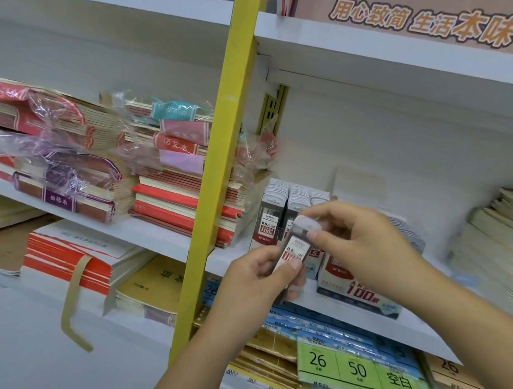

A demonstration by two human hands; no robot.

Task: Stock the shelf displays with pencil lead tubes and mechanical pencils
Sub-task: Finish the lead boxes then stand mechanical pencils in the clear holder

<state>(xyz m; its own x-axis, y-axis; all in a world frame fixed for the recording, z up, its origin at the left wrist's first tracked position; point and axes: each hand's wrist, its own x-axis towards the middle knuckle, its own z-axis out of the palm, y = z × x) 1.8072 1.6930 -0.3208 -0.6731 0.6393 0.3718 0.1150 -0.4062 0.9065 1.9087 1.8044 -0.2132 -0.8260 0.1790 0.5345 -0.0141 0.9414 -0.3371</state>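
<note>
Held in mid-air just in front of the middle shelf's near edge: one pencil lead tube (295, 249), tilted, pale cap uppermost. Gripped round its lower half by the left hand (252, 283), thumb laid across the label; pinched at the cap by the fingers (325, 237) of the right hand (354, 241). Just beyond, on the shelf (347, 314), rows of like tubes (274, 210) standing upright and packed close, with a printed carton (360, 293) to their right. Further out: wrapped notebook stacks (163, 188) left of the yellow upright (221, 156), pale paper piles (504, 249) at far right.

Judged as the step in hand: checking or seating the cap before shelving. To do it well, keep the left grip low and firm, press the cap straight on and not askew, then carry the tube to the rows and set it down upright, label facing near — without tipping its neighbours. Free slot not confirmed — hidden behind both hands.
</note>
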